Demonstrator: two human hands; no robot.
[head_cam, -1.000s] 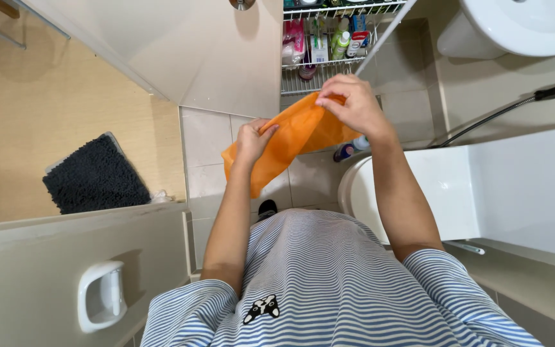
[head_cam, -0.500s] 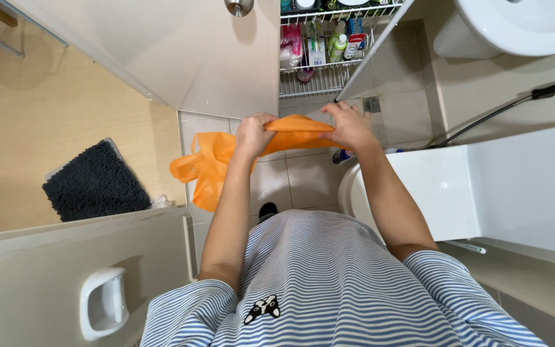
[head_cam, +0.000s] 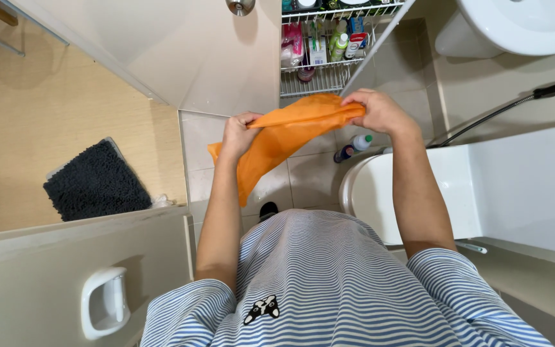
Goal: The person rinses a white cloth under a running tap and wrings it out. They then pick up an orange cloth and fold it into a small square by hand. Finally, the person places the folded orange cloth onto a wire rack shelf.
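Since half a second ago, both hands stretch the thin orange plastic bag (head_cam: pixel 277 138) tighter: left hand (head_cam: pixel 239 133) and right hand (head_cam: pixel 375 110) pinch it; I judge overpulling may tear it.

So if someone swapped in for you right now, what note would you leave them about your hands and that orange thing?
Left hand: shut on one end of the orange cloth, at chest height.
Right hand: shut on the other end, a little higher.
Cloth: stretched between both hands, a loose part hanging below the left hand, above the tiled floor and beside the toilet.
Done: cloth is up off any surface and spread.
Left: it touches no surface yet.
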